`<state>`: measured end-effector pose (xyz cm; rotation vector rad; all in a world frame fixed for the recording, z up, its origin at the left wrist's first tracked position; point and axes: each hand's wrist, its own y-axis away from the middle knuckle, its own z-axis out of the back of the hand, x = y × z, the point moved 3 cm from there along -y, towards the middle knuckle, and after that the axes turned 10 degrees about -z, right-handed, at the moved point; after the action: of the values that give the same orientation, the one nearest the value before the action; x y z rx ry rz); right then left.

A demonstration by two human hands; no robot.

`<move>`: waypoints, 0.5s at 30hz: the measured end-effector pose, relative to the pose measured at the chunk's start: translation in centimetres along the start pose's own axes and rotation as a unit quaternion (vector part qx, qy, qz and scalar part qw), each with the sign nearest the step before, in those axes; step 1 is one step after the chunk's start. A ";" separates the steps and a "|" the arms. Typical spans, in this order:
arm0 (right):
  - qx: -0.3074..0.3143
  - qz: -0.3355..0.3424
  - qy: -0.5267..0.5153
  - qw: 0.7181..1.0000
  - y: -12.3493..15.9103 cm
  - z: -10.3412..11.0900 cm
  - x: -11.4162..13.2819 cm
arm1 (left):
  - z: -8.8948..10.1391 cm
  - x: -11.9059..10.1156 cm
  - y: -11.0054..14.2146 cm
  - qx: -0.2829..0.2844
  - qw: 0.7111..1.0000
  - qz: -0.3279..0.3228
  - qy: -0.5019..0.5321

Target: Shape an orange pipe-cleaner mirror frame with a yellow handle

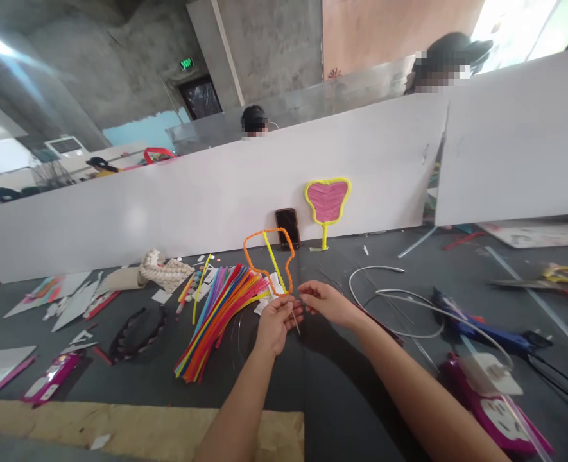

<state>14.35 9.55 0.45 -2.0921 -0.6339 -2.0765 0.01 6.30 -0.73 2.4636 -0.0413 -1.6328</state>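
Note:
My left hand point(276, 324) is closed, pinching the lower end of an orange pipe-cleaner outline point(246, 252). A yellow pipe cleaner point(274, 256) runs down through the middle of that outline. A thin stem end pokes out below the fingers of the left hand. Just to the right, my right hand point(329, 301) has loosely bent fingers, with nothing visible between them, near the left fingertips. A fan-like shape with a yellow fuzzy rim and pink filling point(328, 201) stands upright against the white partition.
Bundled coloured pipe cleaners point(221, 321) lie left of my hands. A phone point(288, 229) leans on the white partition point(206, 199). Rightward lie coiled wire point(353, 292), a blue glue gun point(486, 327), scissors point(548, 282) and a magenta power strip point(498, 417). A dark braided headband point(137, 337) lies left.

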 end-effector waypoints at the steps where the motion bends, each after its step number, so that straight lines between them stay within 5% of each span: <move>1: -0.007 0.002 -0.002 1.000 -0.1 0.0 -0.1 | 0.0 0.4 0.2 -0.008 1.000 0.001 0.011; 8: -0.081 0.012 -0.120 0.989 -0.2 1.3 0.8 | -0.8 2.2 1.5 0.026 0.999 0.027 0.022; 15: 0.001 0.018 -0.136 0.991 -0.3 0.2 0.6 | -1.4 2.5 1.7 0.048 0.998 0.031 -0.005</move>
<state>14.42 10.00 1.02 -2.3905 -0.6242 -1.7858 2.43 4.47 -2.15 2.4970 -0.1995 -1.6534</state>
